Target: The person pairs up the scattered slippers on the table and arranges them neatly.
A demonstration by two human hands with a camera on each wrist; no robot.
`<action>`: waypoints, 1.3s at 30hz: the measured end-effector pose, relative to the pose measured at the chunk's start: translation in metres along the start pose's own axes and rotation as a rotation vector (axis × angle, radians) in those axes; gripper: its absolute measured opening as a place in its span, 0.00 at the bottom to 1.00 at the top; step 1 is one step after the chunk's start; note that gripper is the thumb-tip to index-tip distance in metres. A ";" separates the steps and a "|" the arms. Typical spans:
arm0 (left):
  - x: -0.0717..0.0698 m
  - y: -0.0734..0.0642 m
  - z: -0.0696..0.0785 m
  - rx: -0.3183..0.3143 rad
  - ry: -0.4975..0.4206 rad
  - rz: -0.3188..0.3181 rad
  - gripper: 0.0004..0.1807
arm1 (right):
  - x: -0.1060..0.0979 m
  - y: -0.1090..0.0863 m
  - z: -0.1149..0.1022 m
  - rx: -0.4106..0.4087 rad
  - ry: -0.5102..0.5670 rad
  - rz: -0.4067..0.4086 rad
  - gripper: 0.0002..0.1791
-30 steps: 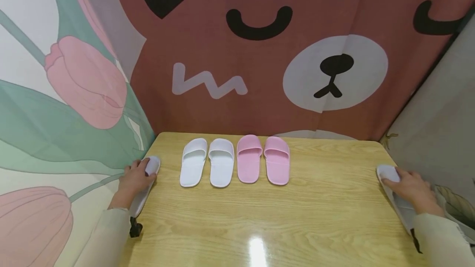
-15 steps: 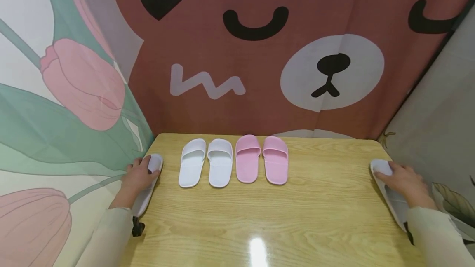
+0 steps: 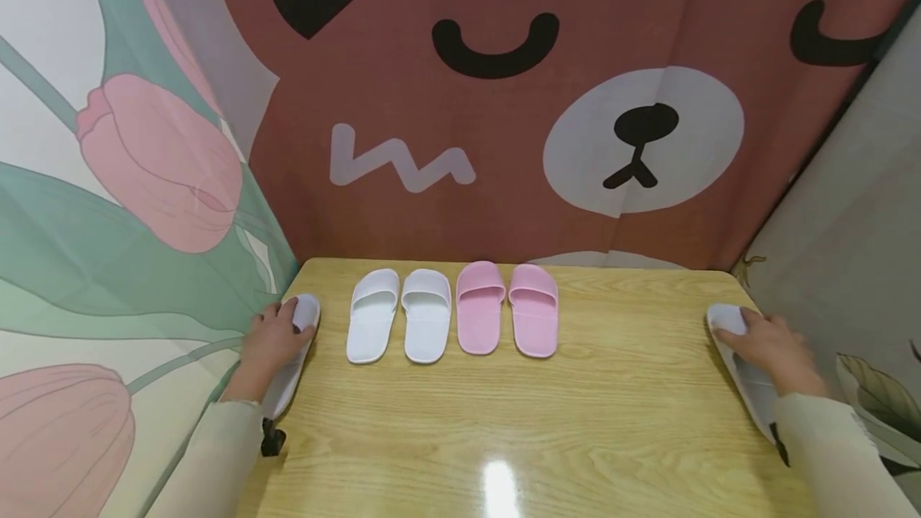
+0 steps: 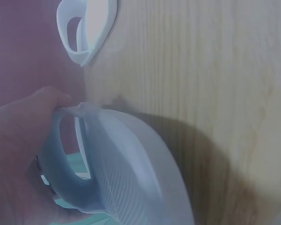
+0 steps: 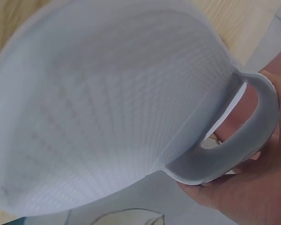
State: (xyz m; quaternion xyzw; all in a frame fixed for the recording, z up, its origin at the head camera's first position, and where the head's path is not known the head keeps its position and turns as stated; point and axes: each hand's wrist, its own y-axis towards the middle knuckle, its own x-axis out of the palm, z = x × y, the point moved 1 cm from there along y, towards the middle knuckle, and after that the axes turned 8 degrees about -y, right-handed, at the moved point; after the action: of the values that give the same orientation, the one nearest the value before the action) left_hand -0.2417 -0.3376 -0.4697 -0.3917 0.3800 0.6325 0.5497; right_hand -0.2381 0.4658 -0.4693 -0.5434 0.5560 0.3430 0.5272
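Note:
In the head view my left hand (image 3: 277, 342) grips a pale grey-white slipper (image 3: 289, 386) by its strap at the table's left side. The left wrist view shows that slipper's ribbed sole (image 4: 126, 168) tilted over the table, casting a shadow. On the right side, my right hand (image 3: 777, 354) holds another pale slipper (image 3: 751, 394), also by the strap. Its textured insole (image 5: 98, 103) fills much of the right wrist view, with the hand around the strap (image 5: 234, 145). Between the hands, a white pair (image 3: 428, 326) and a pink pair (image 3: 535, 326) lie side by side.
The wooden table (image 3: 612, 422) has its back edge against a brown bear-print curtain (image 3: 504, 214). A tulip-print curtain (image 3: 158, 166) borders it on the left, and a grey leaf-print curtain (image 3: 863, 246) on the right.
Both hands have moved inward with their slippers, the left one to the right and the right one to the left, each slightly farther from me. The white and pink pairs stay put.

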 end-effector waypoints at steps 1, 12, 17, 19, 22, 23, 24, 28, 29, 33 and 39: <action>0.000 0.001 0.001 -0.002 0.005 0.000 0.41 | 0.000 0.000 -0.001 0.003 -0.004 0.001 0.60; 0.000 0.006 0.012 -0.055 -0.004 -0.032 0.42 | -0.005 -0.001 -0.020 0.024 -0.002 0.023 0.58; 0.000 0.005 0.018 -0.055 -0.026 -0.035 0.42 | -0.003 0.001 -0.024 0.007 -0.011 0.027 0.58; -0.001 0.005 0.019 -0.053 -0.023 -0.036 0.42 | -0.002 0.001 -0.026 0.003 -0.023 0.034 0.57; 0.000 0.006 0.023 -0.057 -0.026 -0.036 0.42 | -0.002 0.001 -0.029 0.008 -0.028 0.033 0.57; 0.000 0.007 0.024 -0.058 -0.026 -0.036 0.42 | -0.002 0.001 -0.030 0.012 -0.028 0.033 0.57; -0.001 0.007 0.025 -0.058 -0.024 -0.038 0.42 | -0.002 0.001 -0.031 0.019 -0.030 0.030 0.57; -0.001 0.006 0.032 -0.051 -0.029 -0.040 0.42 | 0.001 0.001 -0.036 0.057 -0.007 0.017 0.57; -0.001 0.006 0.033 -0.047 -0.028 -0.038 0.42 | 0.001 0.001 -0.037 0.066 0.003 0.016 0.57; 0.000 0.006 0.038 -0.030 -0.028 -0.021 0.41 | 0.003 0.001 -0.041 0.079 0.028 0.010 0.57; 0.001 0.006 0.043 -0.016 -0.027 0.004 0.42 | 0.001 0.000 -0.052 0.084 0.058 0.007 0.57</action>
State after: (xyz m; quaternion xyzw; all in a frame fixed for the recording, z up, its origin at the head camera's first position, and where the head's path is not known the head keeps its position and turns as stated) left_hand -0.2508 -0.2982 -0.4530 -0.3870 0.3682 0.6417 0.5503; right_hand -0.2486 0.4163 -0.4590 -0.5284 0.5871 0.3052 0.5320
